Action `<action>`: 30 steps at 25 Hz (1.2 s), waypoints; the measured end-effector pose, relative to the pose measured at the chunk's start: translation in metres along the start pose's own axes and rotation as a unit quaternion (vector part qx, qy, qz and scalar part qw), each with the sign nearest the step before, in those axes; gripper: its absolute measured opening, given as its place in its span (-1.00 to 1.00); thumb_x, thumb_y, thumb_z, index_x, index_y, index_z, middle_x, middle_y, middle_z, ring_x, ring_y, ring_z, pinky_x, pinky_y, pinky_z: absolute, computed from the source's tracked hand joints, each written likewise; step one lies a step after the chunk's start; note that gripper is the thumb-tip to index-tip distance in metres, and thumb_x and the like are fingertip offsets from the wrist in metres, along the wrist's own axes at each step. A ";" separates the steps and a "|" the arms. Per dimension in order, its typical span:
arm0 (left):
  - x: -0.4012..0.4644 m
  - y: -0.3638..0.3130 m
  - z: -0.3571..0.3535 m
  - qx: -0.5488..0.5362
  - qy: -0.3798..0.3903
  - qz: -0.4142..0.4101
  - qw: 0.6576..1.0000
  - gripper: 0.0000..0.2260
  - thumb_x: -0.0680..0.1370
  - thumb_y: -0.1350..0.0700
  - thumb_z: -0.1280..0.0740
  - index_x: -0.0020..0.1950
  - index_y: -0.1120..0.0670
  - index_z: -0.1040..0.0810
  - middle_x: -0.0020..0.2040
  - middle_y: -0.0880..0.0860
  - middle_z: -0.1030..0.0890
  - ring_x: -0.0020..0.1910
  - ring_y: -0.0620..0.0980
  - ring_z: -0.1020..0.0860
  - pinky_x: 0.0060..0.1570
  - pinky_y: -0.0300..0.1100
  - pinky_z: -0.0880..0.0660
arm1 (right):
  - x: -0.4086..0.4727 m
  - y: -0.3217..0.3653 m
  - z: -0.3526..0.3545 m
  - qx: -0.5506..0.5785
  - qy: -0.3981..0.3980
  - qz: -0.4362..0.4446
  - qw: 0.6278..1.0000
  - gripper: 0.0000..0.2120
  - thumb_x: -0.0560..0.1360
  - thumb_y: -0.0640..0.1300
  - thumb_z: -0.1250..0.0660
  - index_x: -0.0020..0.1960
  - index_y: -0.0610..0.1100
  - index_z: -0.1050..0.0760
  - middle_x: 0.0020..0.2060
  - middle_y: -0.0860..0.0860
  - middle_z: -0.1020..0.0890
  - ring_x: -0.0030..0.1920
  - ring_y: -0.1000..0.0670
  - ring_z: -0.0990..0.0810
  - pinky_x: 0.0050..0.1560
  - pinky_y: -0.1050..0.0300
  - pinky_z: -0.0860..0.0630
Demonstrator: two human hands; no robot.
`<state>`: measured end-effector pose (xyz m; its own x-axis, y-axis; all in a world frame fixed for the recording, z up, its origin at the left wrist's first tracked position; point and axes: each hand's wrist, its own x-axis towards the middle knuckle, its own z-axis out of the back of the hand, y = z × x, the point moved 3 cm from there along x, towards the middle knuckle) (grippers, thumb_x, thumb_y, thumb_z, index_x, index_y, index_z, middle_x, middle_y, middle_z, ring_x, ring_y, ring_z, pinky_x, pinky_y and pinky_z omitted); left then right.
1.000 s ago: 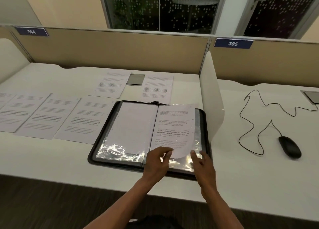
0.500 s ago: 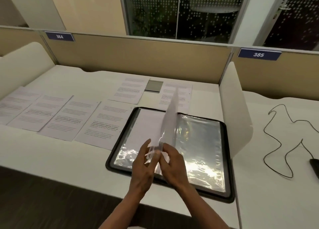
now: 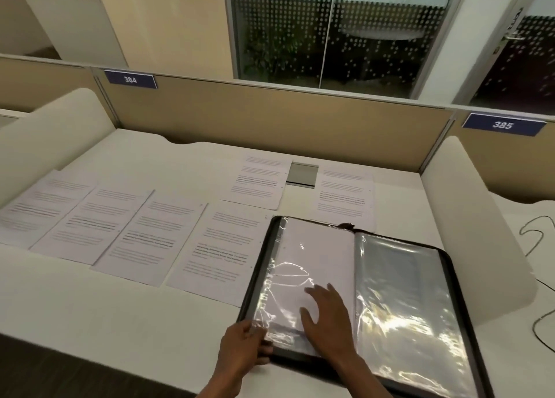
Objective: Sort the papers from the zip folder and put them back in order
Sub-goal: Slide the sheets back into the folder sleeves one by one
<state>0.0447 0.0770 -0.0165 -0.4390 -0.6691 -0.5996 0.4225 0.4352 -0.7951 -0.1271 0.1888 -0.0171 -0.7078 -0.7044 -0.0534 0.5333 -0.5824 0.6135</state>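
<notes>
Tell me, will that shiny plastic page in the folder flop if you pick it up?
Probably floppy: the plastic sleeve looks thin, with crinkly glare lines. Likely slippery too, being so glossy. The right hand lies flat on it, while the left hand holds the folder's near corner.

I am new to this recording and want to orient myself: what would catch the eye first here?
The open black zip folder near the desk's front edge, its plastic sleeves glaring. The right hand lies flat on its left page; the left hand holds the near-left corner. Printed sheets lie in a row to its left.
</notes>
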 end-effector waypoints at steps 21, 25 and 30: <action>0.083 -0.054 0.054 0.418 0.080 -0.148 0.893 -0.76 0.38 -0.19 -0.47 -0.36 -0.08 -0.58 -0.38 -0.12 -0.62 -0.33 -0.22 -0.59 -0.23 -0.31 -0.56 | 0.049 0.024 -0.046 -0.132 -0.033 -0.008 0.991 -0.29 0.53 0.48 0.05 0.44 0.07 -0.43 0.50 -0.02 -0.38 0.54 -0.08 -0.26 0.55 -0.09 -0.14; 0.126 -0.106 0.066 0.333 0.020 -0.226 0.915 -0.89 0.44 -0.08 -0.51 -0.21 -0.10 -0.64 -0.32 -0.18 -0.63 -0.30 -0.27 -0.59 -0.24 -0.41 -0.48 | 0.105 0.058 -0.037 -0.070 -0.002 0.011 0.997 -0.35 0.54 0.39 -0.10 0.51 0.05 -0.35 0.54 0.03 -0.32 0.56 -0.01 -0.22 0.50 0.10 -0.17; 0.208 -0.173 0.068 0.293 -0.042 -0.282 0.913 -0.72 0.47 -0.04 -0.50 0.14 0.01 -0.65 0.06 -0.04 -0.68 0.01 -0.09 -0.62 0.12 -0.10 -0.56 | 0.216 0.108 -0.026 0.122 -0.045 -0.081 0.988 -0.47 0.55 0.06 -0.40 0.45 -0.11 -0.43 0.34 -0.08 -0.54 0.34 -0.05 -0.50 0.34 0.14 -0.41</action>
<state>-0.0658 -0.1786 0.0021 -0.6661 -0.7414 -0.0808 0.5097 -0.3734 -0.7751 -0.2101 -0.0367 0.0177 -0.8190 -0.5643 -0.1038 0.2890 -0.5620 0.7750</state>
